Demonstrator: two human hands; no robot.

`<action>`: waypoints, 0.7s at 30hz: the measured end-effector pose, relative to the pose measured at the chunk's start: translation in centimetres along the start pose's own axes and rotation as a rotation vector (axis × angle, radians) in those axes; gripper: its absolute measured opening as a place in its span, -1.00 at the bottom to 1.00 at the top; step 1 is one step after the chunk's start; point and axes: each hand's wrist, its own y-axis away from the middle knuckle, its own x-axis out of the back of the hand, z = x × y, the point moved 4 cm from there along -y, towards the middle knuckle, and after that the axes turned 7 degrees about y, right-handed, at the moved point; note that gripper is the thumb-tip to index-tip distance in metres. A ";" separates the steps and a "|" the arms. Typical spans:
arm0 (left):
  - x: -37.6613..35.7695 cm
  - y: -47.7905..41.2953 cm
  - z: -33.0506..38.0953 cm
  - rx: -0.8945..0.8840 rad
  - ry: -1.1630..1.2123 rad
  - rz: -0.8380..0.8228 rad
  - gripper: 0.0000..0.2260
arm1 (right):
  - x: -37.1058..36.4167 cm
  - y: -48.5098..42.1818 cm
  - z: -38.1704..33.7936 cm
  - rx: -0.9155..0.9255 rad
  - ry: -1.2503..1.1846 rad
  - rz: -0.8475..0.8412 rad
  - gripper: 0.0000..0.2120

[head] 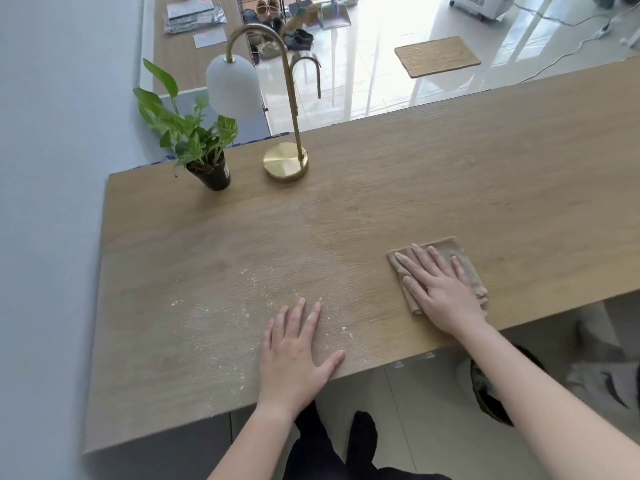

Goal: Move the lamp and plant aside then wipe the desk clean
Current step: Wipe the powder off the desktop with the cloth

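A wooden desk [450,174] fills the view. At its far left corner stand a small potted plant [197,147] in a black pot and, just right of it, a brass lamp [285,162] with a white shade. My right hand [438,289] lies flat on a folded tan cloth [464,261] near the desk's front edge. My left hand [294,351] rests flat on the bare wood at the front edge, fingers spread, holding nothing. Pale crumbs and dust [242,306] are scattered left of and around that hand.
A grey wall [52,202] runs along the desk's left end. Beyond the far edge lie a glossy tiled floor, a woven mat [437,56] and a shoe rack [273,22]. My dark-clad legs [332,445] show below the front edge.
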 end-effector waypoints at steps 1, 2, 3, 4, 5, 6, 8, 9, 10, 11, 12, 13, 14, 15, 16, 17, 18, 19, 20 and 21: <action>0.0 0.0 0.0 0.004 -0.001 -0.009 -0.14 | 0.4 -0.7 0.9 -0.050 -0.005 0.009 -0.52; 0.0 -0.1 0.0 0.008 -0.001 -0.019 -0.14 | 0.8 -1.9 1.2 -0.113 -0.008 0.020 -0.51; 0.1 -0.2 0.0 0.012 0.005 -0.024 -0.14 | 1.0 -3.3 1.0 -0.179 -0.014 0.027 -0.50; 0.1 -0.2 0.1 0.018 0.011 -0.031 -0.14 | 1.1 -4.8 0.3 -0.234 -0.027 0.035 -0.49; 0.2 -0.2 0.1 0.023 0.014 -0.038 -0.14 | 1.0 -6.1 -0.9 -0.273 -0.044 0.039 -0.48; 0.2 -0.2 0.2 0.026 0.014 -0.044 -0.14 | 0.7 -7.0 -2.2 -0.282 -0.057 0.040 -0.47; 0.5 -0.1 0.1 0.023 0.027 -0.041 -0.15 | 0.1 -7.2 -5.7 -0.194 -0.054 0.030 -0.48; 0.6 -0.1 0.2 0.013 0.047 -0.031 -0.16 | -0.2 -6.5 -7.1 -0.116 -0.043 0.023 -0.48; 0.9 0.0 0.1 0.003 0.072 -0.010 -0.18 | -0.7 -5.4 -8.2 -0.032 -0.027 0.009 -0.49; 1.3 0.1 -0.1 -0.005 0.103 0.019 -0.22 | -1.1 -3.9 -8.7 0.041 -0.012 -0.007 -0.49; 1.7 0.2 -0.4 -0.010 0.132 0.055 -0.27 | -1.5 -2.4 -8.6 0.094 0.007 -0.019 -0.49; 2.2 0.3 -1.0 -0.006 0.156 0.095 -0.32 | -1.8 -1.2 -7.9 0.124 0.025 -0.028 -0.50; 2.7 0.5 -1.8 0.007 0.174 0.136 -0.37 | -1.6 -0.5 -6.9 0.133 0.030 -0.034 -0.51; 3.2 0.7 -2.8 0.023 0.183 0.180 -0.42 | -1.3 -0.5 -5.9 0.118 0.024 -0.035 -0.53; 3.8 0.8 -4.0 0.033 0.183 0.230 -0.48 | -0.9 -0.9 -5.2 0.082 0.014 -0.028 -0.54; 4.4 1.1 -5.3 0.042 0.184 0.283 -0.55 | -0.5 -1.8 -5.0 0.032 -0.006 -0.018 -0.55; 5.1 1.5 -6.7 0.054 0.202 0.337 -0.63 | -0.3 -2.9 -5.4 -0.028 -0.037 -0.011 -0.55; 5.7 1.9 -8.2 0.075 0.230 0.388 -0.72 | -0.3 -4.0 -6.2 -0.084 -0.070 -0.002 -0.54; 6.4 2.3 -9.6 0.104 0.249 0.434 -0.81 | -0.4 -4.9 -7.4 -0.125 -0.092 0.004 -0.53; 7.0 2.8 -10.8 0.140 0.247 0.472 -0.88 | -0.6 -5.5 -8.8 -0.137 -0.099 0.006 -0.53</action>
